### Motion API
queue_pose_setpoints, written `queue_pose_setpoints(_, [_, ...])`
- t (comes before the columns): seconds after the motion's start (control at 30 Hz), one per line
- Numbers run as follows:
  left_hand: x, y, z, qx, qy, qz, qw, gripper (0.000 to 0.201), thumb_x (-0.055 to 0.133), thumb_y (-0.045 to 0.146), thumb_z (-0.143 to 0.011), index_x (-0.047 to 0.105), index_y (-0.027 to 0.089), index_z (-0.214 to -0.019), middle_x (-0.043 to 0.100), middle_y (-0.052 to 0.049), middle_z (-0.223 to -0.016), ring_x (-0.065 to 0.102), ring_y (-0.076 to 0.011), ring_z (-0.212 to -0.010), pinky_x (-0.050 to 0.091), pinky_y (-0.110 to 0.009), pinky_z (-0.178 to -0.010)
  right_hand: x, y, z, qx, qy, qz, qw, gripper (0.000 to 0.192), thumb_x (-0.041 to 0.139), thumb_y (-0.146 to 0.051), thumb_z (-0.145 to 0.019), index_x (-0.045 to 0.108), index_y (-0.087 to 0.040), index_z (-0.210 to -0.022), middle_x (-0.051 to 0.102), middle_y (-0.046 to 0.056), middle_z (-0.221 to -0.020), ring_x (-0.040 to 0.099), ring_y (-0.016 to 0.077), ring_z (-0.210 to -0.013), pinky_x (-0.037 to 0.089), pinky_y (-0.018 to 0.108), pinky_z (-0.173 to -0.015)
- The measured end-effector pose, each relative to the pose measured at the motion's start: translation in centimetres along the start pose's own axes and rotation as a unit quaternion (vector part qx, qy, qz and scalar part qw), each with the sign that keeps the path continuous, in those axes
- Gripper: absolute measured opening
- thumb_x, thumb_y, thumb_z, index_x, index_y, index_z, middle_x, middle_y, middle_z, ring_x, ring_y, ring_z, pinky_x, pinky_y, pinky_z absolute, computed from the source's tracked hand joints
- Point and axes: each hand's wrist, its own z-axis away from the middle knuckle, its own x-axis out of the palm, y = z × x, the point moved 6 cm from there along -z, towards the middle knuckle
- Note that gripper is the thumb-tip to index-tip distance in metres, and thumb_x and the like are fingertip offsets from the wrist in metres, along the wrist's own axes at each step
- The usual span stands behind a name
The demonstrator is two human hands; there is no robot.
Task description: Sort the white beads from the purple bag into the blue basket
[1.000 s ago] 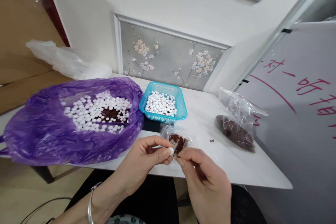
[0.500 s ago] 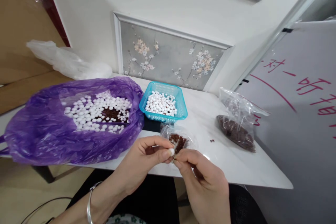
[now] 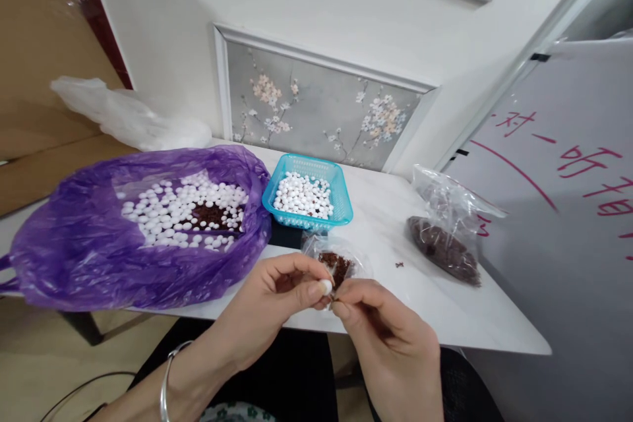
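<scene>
Left hand (image 3: 270, 310) pinches a small round white bead (image 3: 325, 287); right hand (image 3: 390, 336) fingers are clamped on a tiny dark piece, apparently joining it to the bead; next calls for fine alignment.

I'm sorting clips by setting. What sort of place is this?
Probably a room in a home used for hand piecework, not a factory: a decorative floral wall panel behind a small white table, and a purple plastic bag and blue basket holding small white beads.
</scene>
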Motion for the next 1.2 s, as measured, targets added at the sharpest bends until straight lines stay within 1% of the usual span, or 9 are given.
queue_pose_setpoints(0.17, [-0.5, -0.2, 0.0, 0.009, 0.008, -0.012, 1.000, 0.005, 0.078, 0.026, -0.076, 0.077, 0.022, -0.079, 0.068, 0.000, -0.076, 0.058, -0.0121, -0.073, 0.047, -0.022, -0.070, 0.2, -0.1, 0.1, -0.001, 0.000, 0.006, 1.000, 0.012, 0.067, -0.015, -0.083, 0.072, -0.024, -0.077, 0.070, -0.001, -0.074, 0.063, 0.0145, -0.067, 0.052, 0.021, -0.062])
queue_pose_setpoints(0.3, [-0.6, 0.0, 0.0, 0.035, 0.006, -0.034, 0.999, 0.002, 0.078, 0.023, -0.075, 0.078, 0.022, -0.076, 0.070, 0.000, -0.078, 0.059, -0.0123, -0.074, 0.047, -0.023, -0.070, 0.3, -0.1, 0.1, 0.002, 0.010, -0.012, 1.000, 0.013, 0.068, -0.014, -0.083, 0.072, -0.025, -0.077, 0.069, -0.003, -0.072, 0.062, 0.0126, -0.065, 0.050, 0.019, -0.061])
queue_pose_setpoints(0.37, [-0.7, 0.0, 0.0, 0.040, 0.010, -0.038, 0.998, 0.002, 0.078, 0.021, -0.074, 0.078, 0.023, -0.076, 0.071, 0.000, -0.080, 0.059, -0.0123, -0.074, 0.047, -0.022, -0.070, 0.4, 0.0, 0.1, -0.002, 0.001, -0.006, 1.000, 0.014, 0.067, -0.013, -0.083, 0.072, -0.025, -0.078, 0.069, -0.004, -0.073, 0.062, 0.0118, -0.066, 0.050, 0.018, -0.062])
queue_pose_setpoints(0.5, [-0.8, -0.1, -0.1, 0.038, 0.017, -0.044, 0.998, 0.002, 0.078, 0.020, -0.074, 0.078, 0.021, -0.075, 0.071, -0.001, -0.079, 0.060, -0.0125, -0.075, 0.048, -0.022, -0.070, 0.5, 0.3, 0.0, -0.006, -0.024, 0.007, 1.000, 0.014, 0.065, -0.012, -0.085, 0.070, -0.025, -0.080, 0.069, -0.005, -0.074, 0.062, 0.0108, -0.068, 0.050, 0.017, -0.063])
queue_pose_setpoints(0.67, [-0.8, -0.7, 0.1, 0.028, 0.005, -0.035, 0.999, 0.003, 0.079, 0.018, -0.073, 0.078, 0.020, -0.074, 0.071, 0.000, -0.076, 0.059, -0.0105, -0.070, 0.047, -0.021, -0.067, 0.5, 0.6, -0.1, -0.002, -0.034, 0.026, 0.999, 0.017, 0.064, -0.010, -0.085, 0.069, -0.025, -0.079, 0.067, -0.006, -0.072, 0.060, 0.0093, -0.065, 0.047, 0.015, -0.061])
queue_pose_setpoints(0.83, [-1.1, -1.0, 0.4, 0.004, 0.043, -0.026, 0.999, 0.007, 0.079, 0.025, -0.074, 0.077, 0.020, -0.077, 0.071, 0.000, -0.079, 0.060, -0.0120, -0.073, 0.047, -0.022, -0.069, 0.6, 0.6, -0.2, -0.003, -0.042, 0.011, 0.999, 0.015, 0.064, -0.012, -0.086, 0.068, -0.024, -0.079, 0.067, -0.005, -0.075, 0.061, 0.0105, -0.069, 0.049, 0.017, -0.064])
queue_pose_setpoints(0.9, [-1.0, -0.9, 0.4, 0.002, 0.047, -0.032, 0.998, 0.009, 0.079, 0.027, -0.074, 0.077, 0.020, -0.079, 0.070, 0.000, -0.077, 0.059, -0.0115, -0.071, 0.047, -0.022, -0.068, 0.6, 0.8, -0.2, 0.000, -0.041, 0.003, 0.999, 0.015, 0.064, -0.012, -0.087, 0.068, -0.025, -0.080, 0.068, -0.005, -0.078, 0.062, 0.0109, -0.071, 0.049, 0.018, -0.066])
queue_pose_setpoints(1.03, [-1.0, -0.6, 0.4, 0.017, 0.050, -0.060, 0.997, 0.009, 0.077, 0.027, -0.077, 0.076, 0.021, -0.083, 0.067, 0.003, -0.070, 0.056, -0.0092, -0.067, 0.045, -0.019, -0.065, 0.7, 0.8, -0.2, -0.004, -0.040, 0.004, 0.999, 0.017, 0.064, -0.011, -0.086, 0.070, -0.026, -0.080, 0.068, -0.005, -0.077, 0.062, 0.0109, -0.071, 0.049, 0.017, -0.066])
queue_pose_setpoints(1.2, [-1.2, -0.5, 0.5, 0.044, 0.047, -0.071, 0.995, 0.002, 0.076, 0.024, -0.077, 0.077, 0.022, -0.077, 0.071, 0.002, -0.075, 0.060, -0.0101, -0.071, 0.047, -0.019, -0.066, 0.9, 0.8, -0.2, -0.007, -0.040, 0.013, 0.999, 0.016, 0.064, -0.011, -0.085, 0.069, -0.024, -0.077, 0.070, -0.004, -0.076, 0.063, 0.0119, -0.071, 0.049, 0.018, -0.066])
